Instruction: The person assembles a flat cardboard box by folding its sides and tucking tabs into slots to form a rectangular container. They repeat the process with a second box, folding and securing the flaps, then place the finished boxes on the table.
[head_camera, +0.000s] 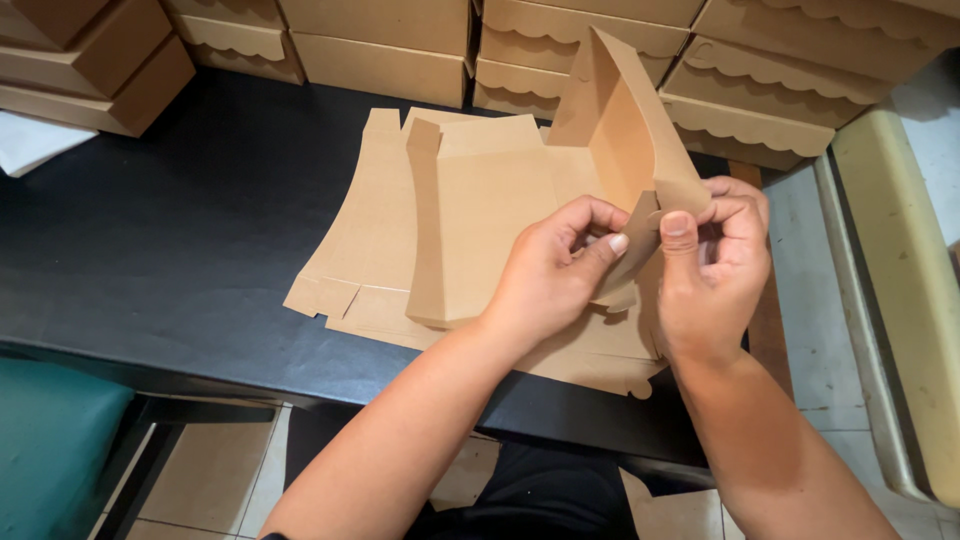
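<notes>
Lying half-folded at the black table's (180, 250) centre, the brown cardboard box blank (480, 200) has one side wall raised at 1 o'clock and another creased up at 9 o'clock, resting on a stack of flat blanks (350, 240). The left hand (550, 275) pinches a corner flap between thumb and forefinger. The right hand (715, 270), at 3 o'clock, pinches the raised wall's lower edge, thumb on top.

At frame centre we see a half-folded box (480, 220) on a stack of flat cardboard sheets (360, 240) on the table (180, 250), with finished boxes (760, 110) along the top edge.
</notes>
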